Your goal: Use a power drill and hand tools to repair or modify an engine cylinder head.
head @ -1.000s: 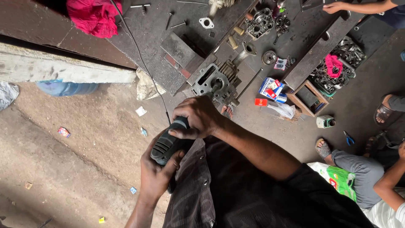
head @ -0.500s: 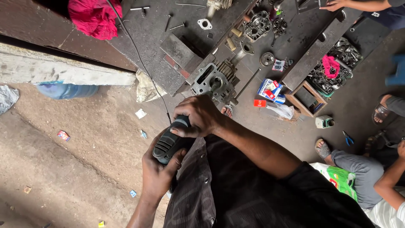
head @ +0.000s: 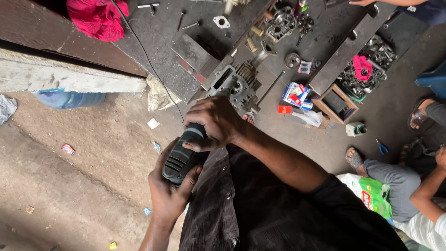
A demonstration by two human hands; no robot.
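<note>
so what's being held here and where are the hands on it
A dark handheld power tool: the left hand grips its ribbed rear body, the right hand wraps its front end.

You have one power tool (head: 182, 158) in two hands, one engine block (head: 233, 86), two red rags, one blue bottle (head: 69, 98)

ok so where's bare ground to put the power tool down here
Bare dirt lies left of the hands, between the concrete ledge and the scattered wrappers. The dark mat around the engine part, wooden box and loose parts is crowded.
</note>
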